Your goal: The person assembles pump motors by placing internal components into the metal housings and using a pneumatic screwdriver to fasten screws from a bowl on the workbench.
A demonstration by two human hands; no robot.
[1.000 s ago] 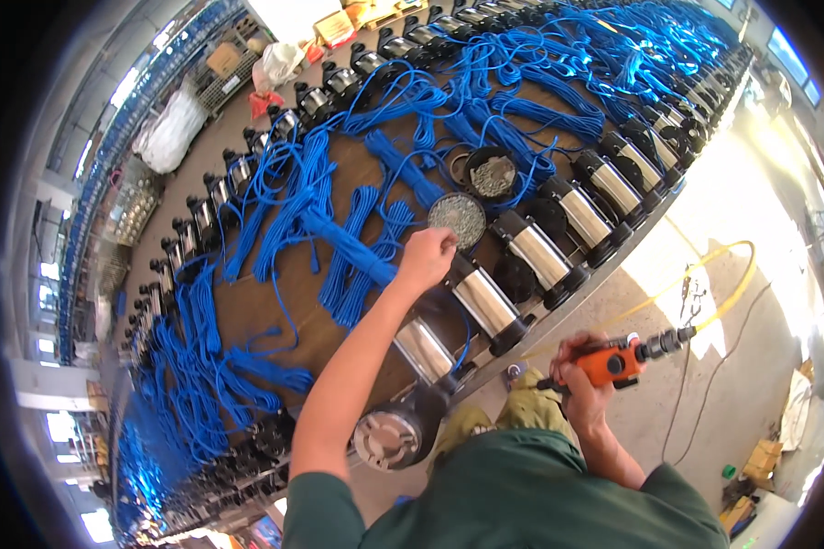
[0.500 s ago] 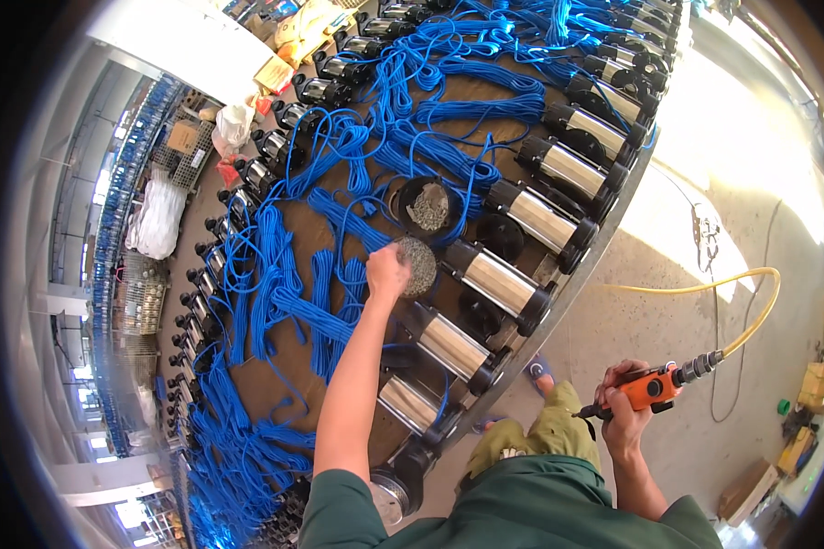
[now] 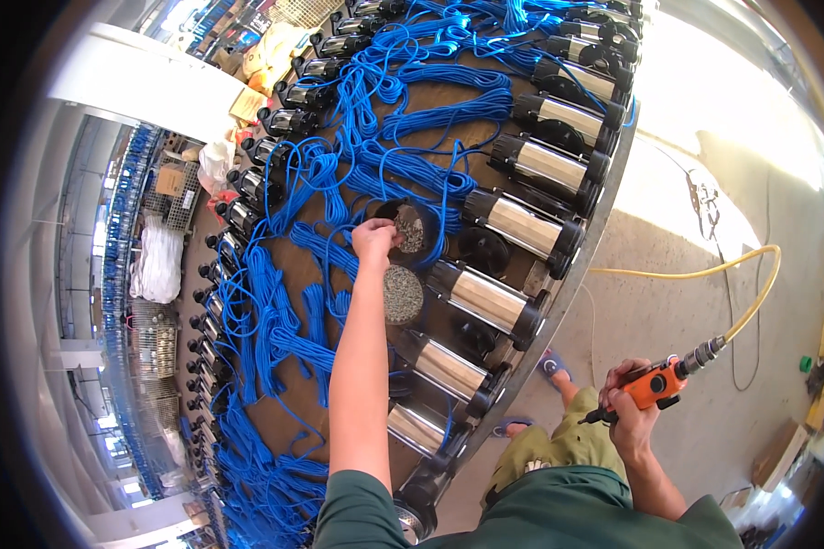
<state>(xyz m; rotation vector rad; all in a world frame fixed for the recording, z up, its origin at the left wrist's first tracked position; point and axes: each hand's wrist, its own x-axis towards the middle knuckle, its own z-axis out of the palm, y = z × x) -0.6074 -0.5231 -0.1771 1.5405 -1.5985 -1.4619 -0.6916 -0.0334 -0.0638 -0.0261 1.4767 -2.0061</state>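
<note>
My left hand (image 3: pixel 375 241) reaches over the table to a round black bowl (image 3: pixel 385 216) of small metal parts (image 3: pixel 411 231). Its fingers are bent together over the bowl's left side; whatever is between them is too small to make out. Just nearer to me is a second round container filled with small grey pieces (image 3: pixel 402 295). At the right, away from the table, my right hand (image 3: pixel 630 414) is wrapped around an orange power screwdriver (image 3: pixel 655 385). A yellow hose (image 3: pixel 749 313) is joined to its back end, and its dark tip points left.
Silver-and-black cylindrical pumps (image 3: pixel 490 297) line both long edges of the table (image 3: pixel 449 96). Bundled blue cables (image 3: pixel 279 302) cover much of the middle. The yellow hose loops above the concrete floor (image 3: pixel 677 316). Wire crates (image 3: pixel 153 352) and a white sack (image 3: pixel 158 261) stand at the left.
My left hand has gone from the container of grey pieces to the black bowl. The right hand keeps hold of the screwdriver. The whole view has shifted slightly.
</note>
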